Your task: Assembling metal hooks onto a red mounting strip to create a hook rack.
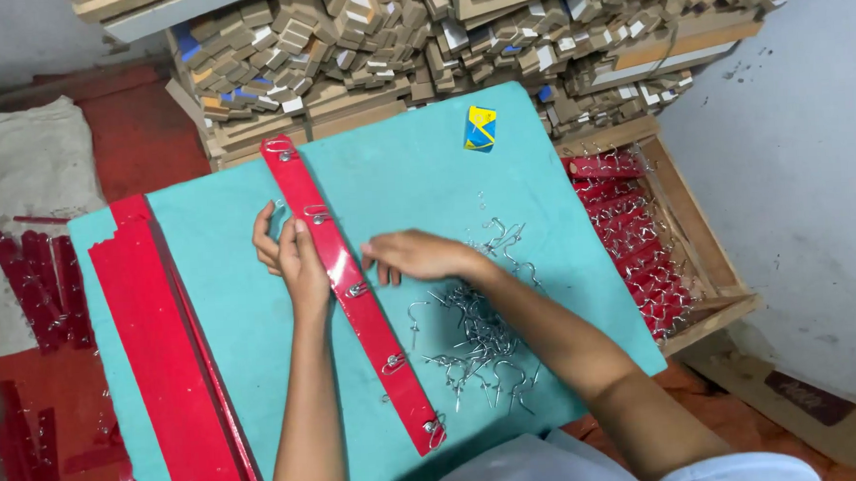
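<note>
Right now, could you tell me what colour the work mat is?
Teal work mat, clearest in the head view.

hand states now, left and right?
Left hand: on the red strip, fingers curled at its edge; grip cannot be told.
Right hand: open, flat, fingertips at the strip.

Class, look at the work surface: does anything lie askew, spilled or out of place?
The metal hooks lie in a loose tangled heap on the teal mat, by the right hand, not in any container. The red strip under the left hand runs diagonally across the mat. A small yellow-blue box sits alone near the far edge.
</note>
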